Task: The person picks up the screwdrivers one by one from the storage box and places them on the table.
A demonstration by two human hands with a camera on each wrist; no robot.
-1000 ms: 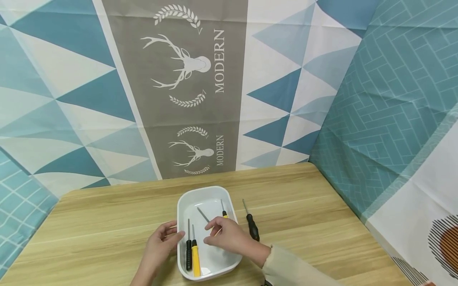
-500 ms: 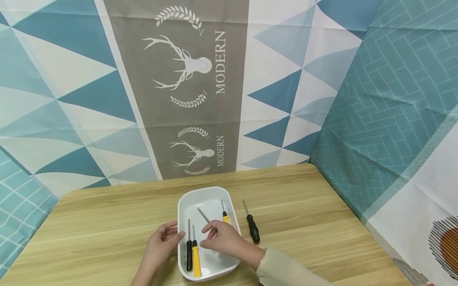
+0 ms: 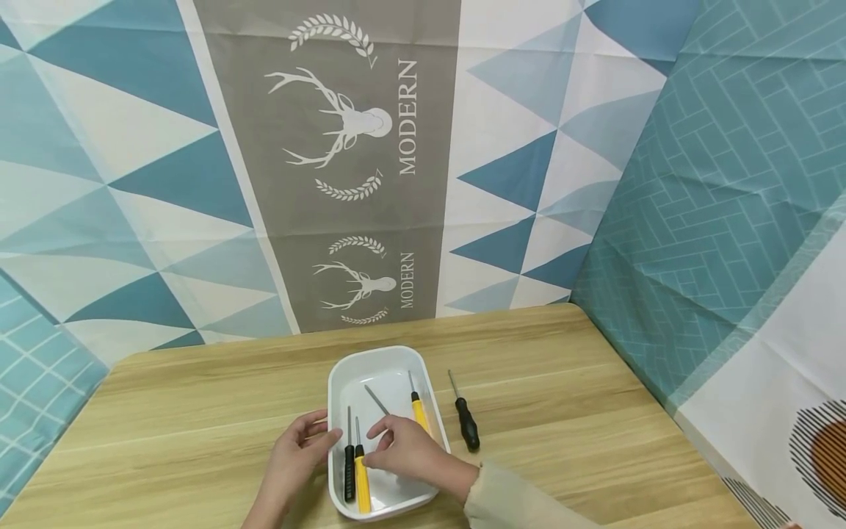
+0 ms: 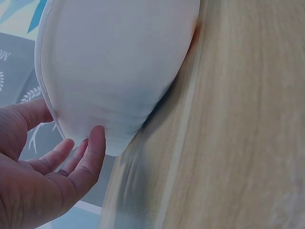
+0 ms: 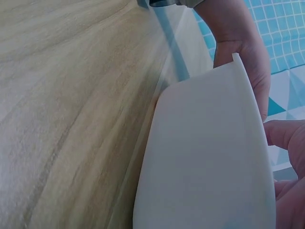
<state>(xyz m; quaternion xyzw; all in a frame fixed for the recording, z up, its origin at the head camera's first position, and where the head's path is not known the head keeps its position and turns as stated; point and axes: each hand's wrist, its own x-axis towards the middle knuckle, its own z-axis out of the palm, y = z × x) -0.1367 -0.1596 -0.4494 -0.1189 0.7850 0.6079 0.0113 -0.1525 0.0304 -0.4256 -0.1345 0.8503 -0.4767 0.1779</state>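
Observation:
A white tray point(image 3: 371, 516) with screwdrivers in it stands on the wooden table. My left hand point(image 3: 297, 452) grips its left wall, thumb over the rim and fingers outside; the left wrist view shows the fingers point(image 4: 96, 143) against the wall. Inside, at left, lie a black screwdriver point(image 3: 349, 474) and a yellow-handled screwdriver point(image 3: 363, 488). Another yellow-handled screwdriver point(image 3: 419, 413) lies along the right side. My right hand point(image 3: 405, 448) hovers over the tray with bent fingers, thumb close to the left yellow handle, holding nothing visible. It covers all but the shaft point(image 3: 377, 399) of another screwdriver.
A black-handled screwdriver point(image 3: 467, 424) lies on the wooden table point(image 3: 562, 411) just right of the tray. Patterned cloth point(image 3: 370, 184) hangs behind the table's far edge and along its sides.
My right hand has moved left and slightly toward me over the tray, uncovering more of the yellow handle at right. The left hand keeps its grip, and the screwdrivers have not shifted.

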